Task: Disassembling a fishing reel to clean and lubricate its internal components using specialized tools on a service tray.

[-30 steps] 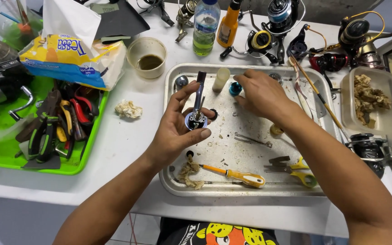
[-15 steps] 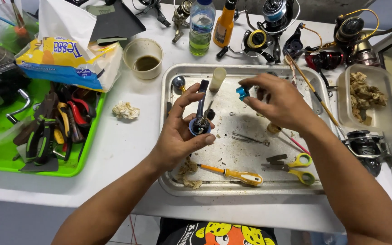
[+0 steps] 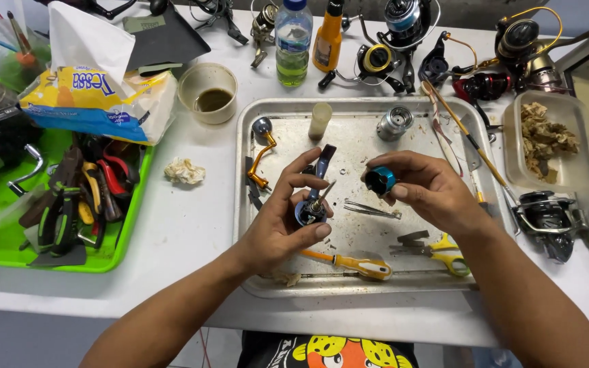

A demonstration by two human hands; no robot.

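Both hands work above a metal tray (image 3: 253,116) on the white table.

Left hand (image 3: 282,225): fingers curled around a dark blue reel part (image 3: 311,204), thumb and forefinger pinched on its upper end. The part has a round dark base low in the grip, a thin metal shaft rising from it, and a flat dark arm sticking up past the fingertips. Its base is half covered by the thumb, so the underside cannot be read.

Right hand (image 3: 431,191): closed loosely around a small round blue cap (image 3: 380,180) with a dark centre, held at the fingertips, just beside the reel part but apart from it. Only the end face and a strip of blue rim show; the rest sits inside the fingers.

Near the hands, on the tray:
- tweezers (image 3: 371,209) between the 2 hands, just below the blue cap
- orange-handled screwdriver (image 3: 349,262) just below the left hand
- yellow-handled scissors (image 3: 438,251) below the right hand, partly under the wrist
- orange crank handle (image 3: 262,153) to the left of the left hand
- silver spool (image 3: 395,123) and a pale cylinder (image 3: 320,120) beyond the fingertips

Hard to make out: small specks and dark bits scattered on the tray. Both forearms are cut off at the lower edge. A black reel (image 3: 547,218) lies beside the right forearm, off the tray.
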